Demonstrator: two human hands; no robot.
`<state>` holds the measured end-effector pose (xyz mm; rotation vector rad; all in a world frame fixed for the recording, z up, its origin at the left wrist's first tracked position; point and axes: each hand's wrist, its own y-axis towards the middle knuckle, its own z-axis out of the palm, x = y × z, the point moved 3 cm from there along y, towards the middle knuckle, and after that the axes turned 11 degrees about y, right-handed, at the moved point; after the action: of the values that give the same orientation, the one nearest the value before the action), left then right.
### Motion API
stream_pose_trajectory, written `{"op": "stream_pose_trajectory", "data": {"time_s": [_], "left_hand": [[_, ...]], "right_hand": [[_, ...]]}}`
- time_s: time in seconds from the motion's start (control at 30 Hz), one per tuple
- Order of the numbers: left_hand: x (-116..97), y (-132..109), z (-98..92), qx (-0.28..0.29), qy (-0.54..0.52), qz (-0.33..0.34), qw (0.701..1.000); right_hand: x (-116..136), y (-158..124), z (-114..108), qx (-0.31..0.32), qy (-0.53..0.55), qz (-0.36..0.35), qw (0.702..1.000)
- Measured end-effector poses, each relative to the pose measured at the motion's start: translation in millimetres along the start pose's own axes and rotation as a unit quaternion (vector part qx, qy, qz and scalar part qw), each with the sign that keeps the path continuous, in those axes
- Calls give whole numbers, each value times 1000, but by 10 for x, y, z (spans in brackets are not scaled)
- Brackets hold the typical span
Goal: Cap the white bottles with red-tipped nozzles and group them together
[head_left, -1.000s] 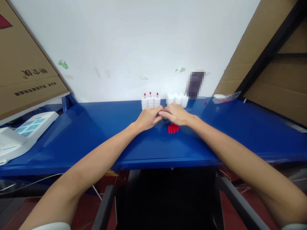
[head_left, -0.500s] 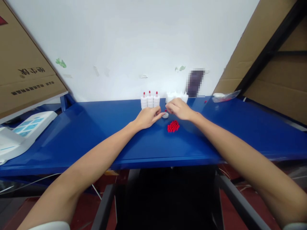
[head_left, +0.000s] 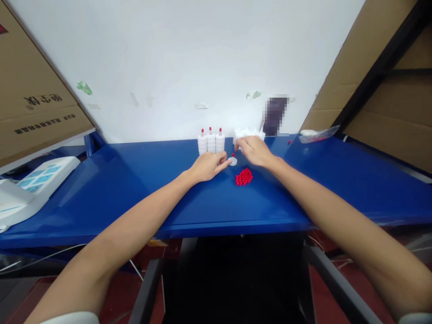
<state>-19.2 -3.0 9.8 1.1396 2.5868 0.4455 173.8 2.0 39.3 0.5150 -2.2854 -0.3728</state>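
In the middle of the blue table, a small white bottle top with a red tip stands upright; only its round white part and tip show clearly. My left hand is closed at its left side, with thumb and forefinger against the white part. Just above and to the right, my right hand has its fingers curved down and loosely apart, close to the red tip, with nothing visible in them. A pile of small red caps lies in front of the hands. Three white bottles with red tips stand behind my left hand.
A cluster of white pieces stands by the wall, partly behind my right hand. A clear plastic bag and a single red cap lie further right. A white device rests at left. Cardboard flanks the table.
My right hand has drawn slightly up and away from the red tip, and its fingers have loosened. My left hand stays at the white bottle top.
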Motion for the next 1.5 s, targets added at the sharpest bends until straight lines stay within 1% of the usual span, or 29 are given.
{"op": "stream_pose_trajectory", "data": {"time_s": [0.17,0.37,0.47,0.6,0.7,0.8,0.97,1.17,1.3,1.4,1.5], "left_hand": [[6,1,7,3,-1,2,1000],[2,2,10,2,-5,-2,1000],[-5,0,5,4,-3,-3,1000],[-2,0,7,4,-2,-1,1000],[7,2,14,4,-8,1,1000],[11,2,15,1,-8,4,1000],[-2,0,6,3,-11,2,1000],[-25,-1,-7,6,-7,0,1000],[-29,-2,-10,6,-2,2,1000],[-25,-1,-7,3,-1,5,1000],[-16,-2,2,2,-2,6,1000]], "right_hand": [[-39,-5,4,14,8,19,1000],[-74,19,38,27,-6,12,1000],[-75,18,42,32,-6,20,999],[-68,-2,37,23,24,28,999],[-64,-7,41,19,38,15,999],[-55,-1,43,24,50,4,998],[-29,3,38,35,72,6,997],[-39,4,70,61,154,46,985],[-81,13,96,66,194,83,975],[-103,14,112,84,160,90,979],[-93,6,112,94,91,66,989]]}}
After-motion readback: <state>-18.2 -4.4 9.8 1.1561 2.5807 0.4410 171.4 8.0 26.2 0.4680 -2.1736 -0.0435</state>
